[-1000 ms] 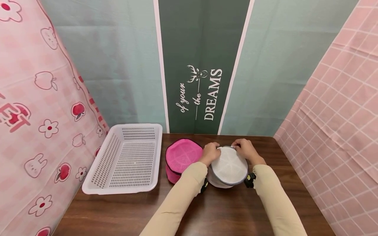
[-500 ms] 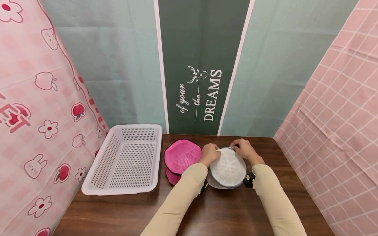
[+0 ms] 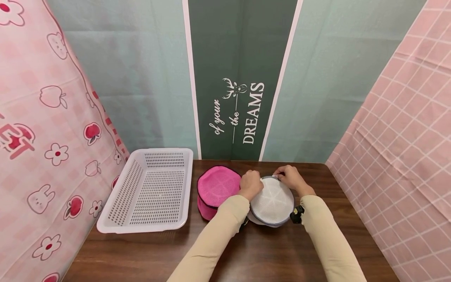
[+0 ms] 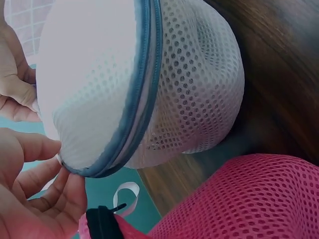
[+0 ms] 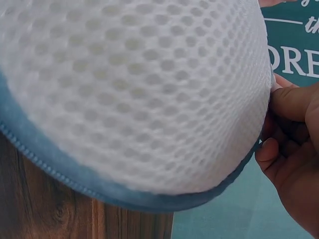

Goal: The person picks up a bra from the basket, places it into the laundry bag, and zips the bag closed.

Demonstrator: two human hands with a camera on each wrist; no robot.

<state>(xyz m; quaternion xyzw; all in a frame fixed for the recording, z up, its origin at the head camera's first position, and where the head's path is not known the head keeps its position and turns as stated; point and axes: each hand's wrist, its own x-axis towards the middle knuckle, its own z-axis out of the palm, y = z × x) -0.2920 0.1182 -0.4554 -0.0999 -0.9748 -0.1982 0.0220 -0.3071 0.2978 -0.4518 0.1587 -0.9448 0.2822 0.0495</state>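
Note:
A white mesh laundry bag (image 3: 273, 201) with a grey-blue zipper rim stands on the table, its round top tilted toward me. My left hand (image 3: 251, 185) pinches the rim at its far left; in the left wrist view thumb and fingertips (image 4: 76, 191) close on the zipper edge. At the far right of the rim my right hand (image 3: 291, 178) pinches the edge, thumb and fingers meeting there in the right wrist view. Left of it sits a pink mesh laundry bag (image 3: 218, 188) with a black zipper rim, partly hidden by my left forearm.
A white perforated plastic basket (image 3: 186, 184) stands at the left of the brown wooden table (image 3: 260, 254). Behind hangs a green curtain (image 3: 155, 98) with printed lettering. Pink cloths (image 3: 398, 156) close off both sides.
The white bag's top has tilted slightly toward me and shifted a little left. My right hand has moved slightly left along with it; the left hand keeps its grip on the rim.

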